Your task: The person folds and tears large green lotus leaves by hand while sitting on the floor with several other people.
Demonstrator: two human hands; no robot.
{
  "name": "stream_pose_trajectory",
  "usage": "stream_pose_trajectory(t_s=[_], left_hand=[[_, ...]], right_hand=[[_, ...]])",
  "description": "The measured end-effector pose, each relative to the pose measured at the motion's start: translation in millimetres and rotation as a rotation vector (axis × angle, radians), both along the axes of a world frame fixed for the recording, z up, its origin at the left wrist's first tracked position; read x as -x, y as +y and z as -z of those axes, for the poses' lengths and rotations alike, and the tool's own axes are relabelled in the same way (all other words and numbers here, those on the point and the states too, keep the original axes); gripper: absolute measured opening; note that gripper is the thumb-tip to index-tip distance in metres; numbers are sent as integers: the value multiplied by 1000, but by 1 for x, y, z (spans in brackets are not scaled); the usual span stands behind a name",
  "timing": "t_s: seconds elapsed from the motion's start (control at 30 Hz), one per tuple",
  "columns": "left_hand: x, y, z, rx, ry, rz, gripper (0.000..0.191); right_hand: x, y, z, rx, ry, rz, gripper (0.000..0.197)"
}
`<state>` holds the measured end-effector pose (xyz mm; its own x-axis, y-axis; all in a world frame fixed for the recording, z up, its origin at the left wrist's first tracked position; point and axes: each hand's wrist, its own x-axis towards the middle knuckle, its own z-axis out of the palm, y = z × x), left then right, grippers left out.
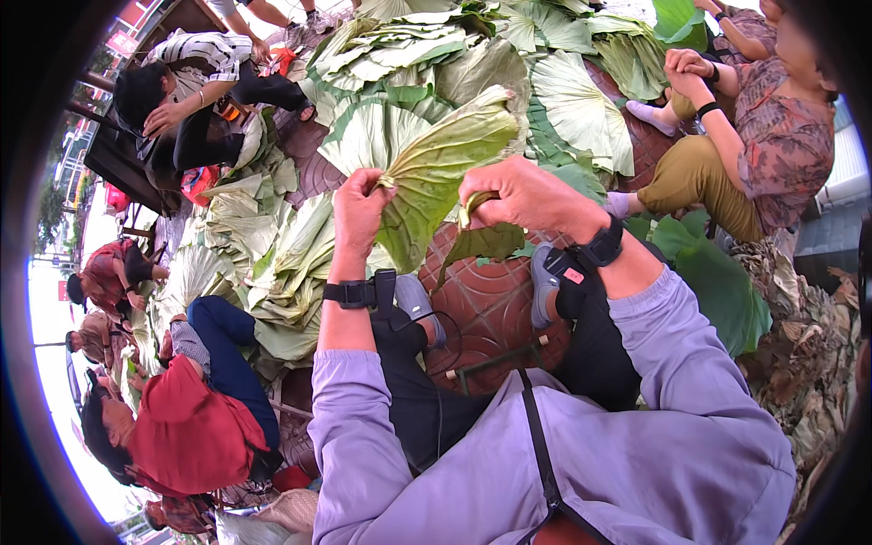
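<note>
Between my hands hangs a yellow-green lotus leaf [446, 163], its veins fanning out from a gathered point. My left hand [362, 204] pinches that point between thumb and fingers. My right hand [528, 194] grips a curled strip [477, 201] at the leaf's right side; whether it is torn off cannot be told. A darker leaf piece [487, 248] droops below the right hand. Beyond my hands lies a broad heap of flattened lotus leaves [409, 54], pale undersides showing on many.
More stacked leaves [286, 293] lie to the left. Green leaves [715, 286] and dry brown ones [797, 368] pile up on the right. A person in red [194, 429] sits close at left, another [770, 136] at right. Red paving [477, 300] shows between my shoes.
</note>
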<state>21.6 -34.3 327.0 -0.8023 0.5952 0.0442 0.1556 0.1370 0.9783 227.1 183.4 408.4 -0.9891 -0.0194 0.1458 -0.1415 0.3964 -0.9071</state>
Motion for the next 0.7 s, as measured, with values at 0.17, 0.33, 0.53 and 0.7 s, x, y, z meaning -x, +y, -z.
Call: stream_pose_trajectory(t_s=[0.17,0.33,0.53,0.7], left_hand=[[-47,26,-17,-77,-329,294,21],[-47,15,-20,-142,-493,306,24],[-52,6,-38,-283,-666,474,74],[-65,13,-42,-217,-495,497,88]], right_hand=[[24,-15,24,-137,-6,-47,18],[34,-19,22,-22,-25,-37,20],[31,-17,13,-12,-11,23,18],[32,-21,19,-86,76,111,17]])
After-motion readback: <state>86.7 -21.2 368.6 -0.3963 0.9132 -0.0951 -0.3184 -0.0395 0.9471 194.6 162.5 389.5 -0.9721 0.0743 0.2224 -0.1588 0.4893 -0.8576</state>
